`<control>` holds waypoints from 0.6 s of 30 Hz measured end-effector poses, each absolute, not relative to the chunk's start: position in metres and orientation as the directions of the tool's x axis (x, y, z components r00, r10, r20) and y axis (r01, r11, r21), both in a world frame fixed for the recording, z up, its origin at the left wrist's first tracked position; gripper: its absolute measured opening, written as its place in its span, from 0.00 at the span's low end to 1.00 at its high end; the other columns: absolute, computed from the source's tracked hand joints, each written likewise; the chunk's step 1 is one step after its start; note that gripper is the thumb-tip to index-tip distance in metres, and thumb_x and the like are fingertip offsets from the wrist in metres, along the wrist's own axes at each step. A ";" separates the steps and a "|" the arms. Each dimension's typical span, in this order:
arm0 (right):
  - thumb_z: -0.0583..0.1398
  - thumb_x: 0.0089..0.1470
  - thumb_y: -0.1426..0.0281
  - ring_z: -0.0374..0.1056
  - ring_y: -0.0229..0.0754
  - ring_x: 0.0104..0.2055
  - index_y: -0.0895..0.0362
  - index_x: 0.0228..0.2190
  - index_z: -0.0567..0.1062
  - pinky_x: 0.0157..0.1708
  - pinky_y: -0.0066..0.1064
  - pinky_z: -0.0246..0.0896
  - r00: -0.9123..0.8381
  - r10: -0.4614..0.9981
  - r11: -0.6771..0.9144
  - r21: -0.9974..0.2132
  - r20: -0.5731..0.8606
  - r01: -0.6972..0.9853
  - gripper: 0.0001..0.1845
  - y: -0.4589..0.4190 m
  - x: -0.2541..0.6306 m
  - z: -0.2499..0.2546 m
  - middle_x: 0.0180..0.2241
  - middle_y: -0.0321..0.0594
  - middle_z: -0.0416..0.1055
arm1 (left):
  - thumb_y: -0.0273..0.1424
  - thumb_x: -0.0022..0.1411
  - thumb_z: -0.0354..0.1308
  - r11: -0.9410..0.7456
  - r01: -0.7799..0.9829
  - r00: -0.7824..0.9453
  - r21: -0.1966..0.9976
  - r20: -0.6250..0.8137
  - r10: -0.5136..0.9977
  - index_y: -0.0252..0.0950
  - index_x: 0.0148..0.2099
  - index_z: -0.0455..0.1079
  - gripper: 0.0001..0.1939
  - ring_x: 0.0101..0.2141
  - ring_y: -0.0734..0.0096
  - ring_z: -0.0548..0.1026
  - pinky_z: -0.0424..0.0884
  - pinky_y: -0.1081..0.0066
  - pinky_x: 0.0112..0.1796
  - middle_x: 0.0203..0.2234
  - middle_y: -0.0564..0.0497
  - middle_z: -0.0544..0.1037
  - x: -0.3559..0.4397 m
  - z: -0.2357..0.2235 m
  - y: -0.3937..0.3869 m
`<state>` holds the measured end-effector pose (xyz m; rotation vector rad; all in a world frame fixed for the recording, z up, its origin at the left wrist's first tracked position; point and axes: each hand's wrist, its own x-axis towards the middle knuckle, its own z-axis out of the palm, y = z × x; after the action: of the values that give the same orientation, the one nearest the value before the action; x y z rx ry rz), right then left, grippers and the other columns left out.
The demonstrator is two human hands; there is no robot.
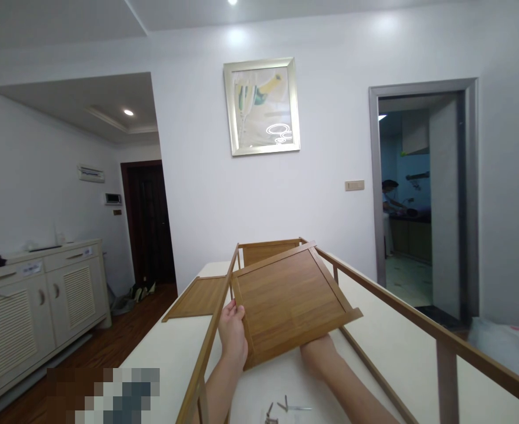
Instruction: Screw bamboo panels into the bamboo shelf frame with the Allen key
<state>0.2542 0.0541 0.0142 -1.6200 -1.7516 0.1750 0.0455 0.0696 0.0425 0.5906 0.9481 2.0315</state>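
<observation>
I hold a square bamboo shelf panel [288, 300] tilted up over a white table [401, 347]. My left hand [233, 334] grips its near left edge, fingers closed around the rim. My right hand [319, 353] supports the panel from below at its near edge; its fingers are hidden under the wood. The panel sits between two long bamboo frame rails [213, 330] that run along the table. A second panel [198, 297] lies flat on the table to the left, and a third [268, 250] stands at the far end.
Small metal screws and a hex key [286, 407] lie on the table close to me. A white cabinet [34, 306] stands at left, a dark door behind it. At right a doorway opens to a kitchen where another person [389, 200] works.
</observation>
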 end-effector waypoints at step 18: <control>0.49 0.62 0.59 0.63 0.52 0.39 0.61 0.34 0.69 0.34 0.37 0.53 0.368 0.488 -0.146 -0.341 0.792 0.929 0.18 0.058 0.304 0.054 0.33 0.51 0.67 | 0.19 0.55 0.60 -0.414 -0.425 -0.599 0.805 0.093 0.795 0.34 0.46 0.71 0.15 0.43 0.68 0.77 0.66 0.59 0.54 0.43 0.44 0.78 0.039 0.031 0.077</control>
<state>0.3037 0.0579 0.0545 -1.7793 -1.2470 -0.6529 0.0389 0.0773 0.0308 0.6120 0.9892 2.0598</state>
